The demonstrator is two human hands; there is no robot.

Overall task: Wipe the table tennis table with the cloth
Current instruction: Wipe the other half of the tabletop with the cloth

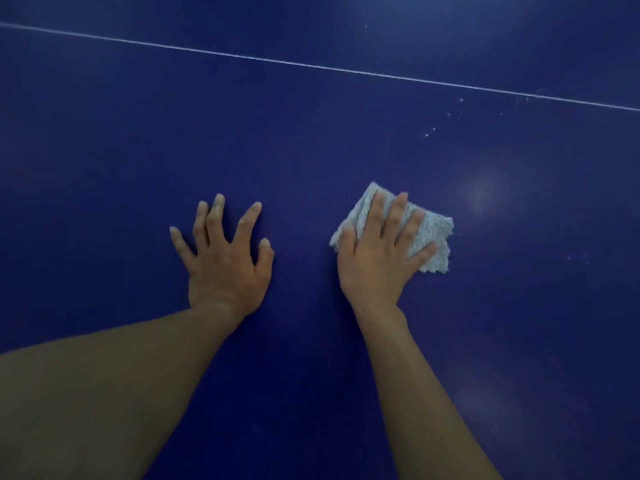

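The dark blue table tennis table [311,143] fills the whole view. A small folded light grey cloth [434,233] lies flat on it right of centre. My right hand [377,254] presses down on the cloth with fingers spread, covering most of its left part. My left hand [225,258] rests on the bare table surface to the left of the cloth, fingers apart, holding nothing.
A thin white line [311,66] runs across the table beyond my hands, slanting down to the right. Small pale specks [446,121] dot the surface past the cloth, near the line. A soft light glare [485,195] shows right of the cloth.
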